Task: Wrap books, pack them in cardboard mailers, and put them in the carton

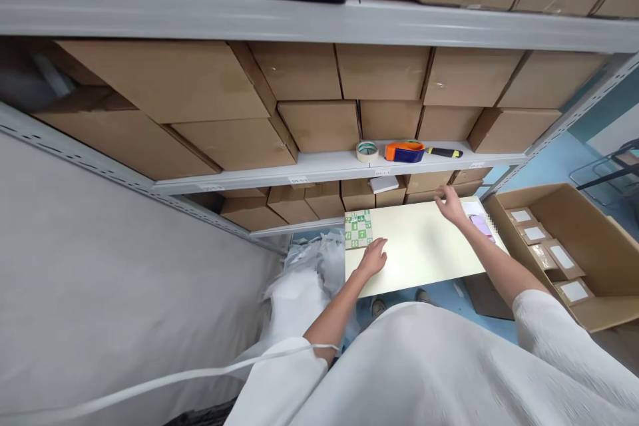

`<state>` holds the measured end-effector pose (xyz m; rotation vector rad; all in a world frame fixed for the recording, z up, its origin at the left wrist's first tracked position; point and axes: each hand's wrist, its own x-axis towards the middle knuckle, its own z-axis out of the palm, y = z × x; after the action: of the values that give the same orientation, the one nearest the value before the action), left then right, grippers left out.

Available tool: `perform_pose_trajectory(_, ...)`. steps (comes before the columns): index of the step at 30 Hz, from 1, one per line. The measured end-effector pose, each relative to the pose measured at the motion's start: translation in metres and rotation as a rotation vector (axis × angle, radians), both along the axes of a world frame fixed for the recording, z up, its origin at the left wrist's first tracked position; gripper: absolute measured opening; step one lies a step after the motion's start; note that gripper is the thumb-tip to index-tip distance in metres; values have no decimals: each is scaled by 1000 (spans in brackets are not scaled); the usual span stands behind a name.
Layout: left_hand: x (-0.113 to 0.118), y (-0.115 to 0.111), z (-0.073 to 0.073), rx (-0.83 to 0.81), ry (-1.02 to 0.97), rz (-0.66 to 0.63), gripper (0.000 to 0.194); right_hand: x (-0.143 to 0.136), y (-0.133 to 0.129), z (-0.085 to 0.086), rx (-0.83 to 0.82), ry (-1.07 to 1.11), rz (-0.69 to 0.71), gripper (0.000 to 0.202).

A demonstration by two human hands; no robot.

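My left hand (373, 257) rests over the left part of a pale tabletop (414, 243), its fingers stretched out and nothing in them. Just behind it lies a flat square packet (358, 229) printed with green and white numbered squares. Further right, my right hand (451, 206) hovers by the table's far edge, fingers loosely bent and apart, with nothing visible in it. A purple phone-like item (482, 226) and a white paper (470, 208) lie at the tabletop's right end.
Shelves with brown cartons (319, 125) rise ahead. A tape roll (367, 151), an orange and blue tape dispenser (404, 151) and a yellow-black cutter (444, 152) sit on one shelf. An open carton (612, 246) holding several small boxes stands right; white wrapping (299, 286) heaps left.
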<state>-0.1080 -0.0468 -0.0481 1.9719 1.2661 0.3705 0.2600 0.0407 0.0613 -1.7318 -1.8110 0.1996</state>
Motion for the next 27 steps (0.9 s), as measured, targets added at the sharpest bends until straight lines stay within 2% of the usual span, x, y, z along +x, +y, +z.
perform_pose_trajectory(4, 20, 3, 16, 49, -79, 45, 56, 35, 58, 63, 116, -41, -28, 41)
perform_pose_trajectory(6, 30, 2, 23, 60, -100, 83, 54, 44, 81, 82, 82, -97, -46, 40)
perform_pose_trajectory(8, 38, 1, 27, 64, -112, 122, 52, 50, 101, 92, 9, -148, -80, 40)
perform_pose_trajectory(14, 55, -11, 26, 74, -105, 191, 50, 59, 141, 91, -137, -237, -86, 33)
perform_pose_trajectory(19, 70, -18, 20, 65, -57, 217, 49, 70, 150, 92, -150, -288, -41, 22)
perform_pose_trajectory(23, 89, -14, 19, 52, -40, 199, 49, 83, 127, 93, -69, -256, 4, 19)
perform_pose_trajectory(25, 100, -11, 18, 52, -35, 175, 48, 88, 101, 87, -23, -200, 1, 21)
perform_pose_trajectory(27, 112, -8, 16, 53, -32, 144, 48, 92, 68, 73, -10, -126, -22, 22)
